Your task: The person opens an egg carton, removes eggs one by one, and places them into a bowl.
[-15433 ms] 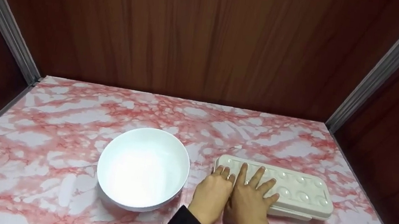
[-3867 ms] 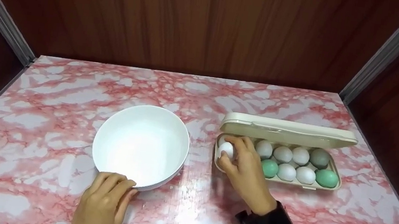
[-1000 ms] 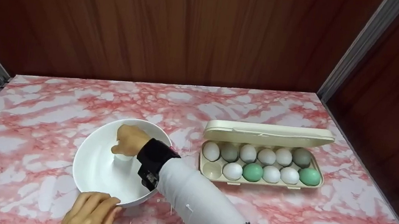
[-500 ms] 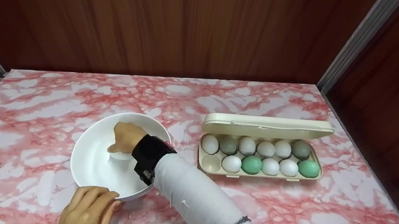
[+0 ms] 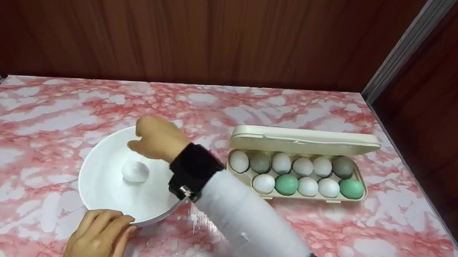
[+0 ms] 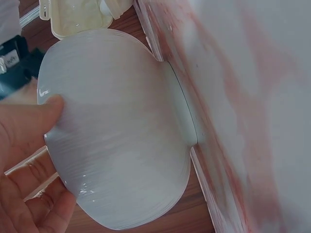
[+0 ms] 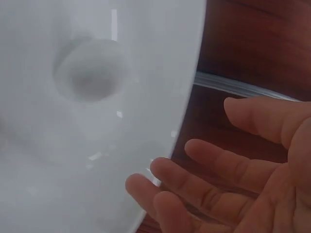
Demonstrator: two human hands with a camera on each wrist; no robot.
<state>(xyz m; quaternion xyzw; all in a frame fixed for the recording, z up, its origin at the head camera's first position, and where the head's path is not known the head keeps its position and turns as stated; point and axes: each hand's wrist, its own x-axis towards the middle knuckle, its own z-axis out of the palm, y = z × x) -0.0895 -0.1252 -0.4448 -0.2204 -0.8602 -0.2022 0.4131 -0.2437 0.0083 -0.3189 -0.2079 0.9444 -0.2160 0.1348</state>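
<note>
A white egg (image 5: 135, 171) lies on the bottom of the white bowl (image 5: 96, 173); the right wrist view shows the same egg (image 7: 90, 73) inside the curved wall. My right hand (image 5: 160, 138) is over the bowl's far right rim, its fingers spread and nothing between them. At the near rim my left hand (image 5: 100, 237) pinches the bowl, thumb (image 6: 56, 109) on the outer wall and fingers over the edge. To the right stands a cream egg carton (image 5: 306, 140) with its lid raised, holding two rows of white, grey-green and green eggs (image 5: 286, 184).
The pink-and-white marbled table (image 5: 328, 245) spreads around the bowl and carton. A dark wooden panel (image 5: 224, 27) closes off the back, with metal posts (image 5: 409, 50) at the corners. My right forearm crosses between bowl and carton, hiding the carton's front left corner.
My right hand took an egg from the carton's front left hollow, lowered it into the bowl, let go and has risen toward the far rim. The left hand keeps its hold on the rim.
</note>
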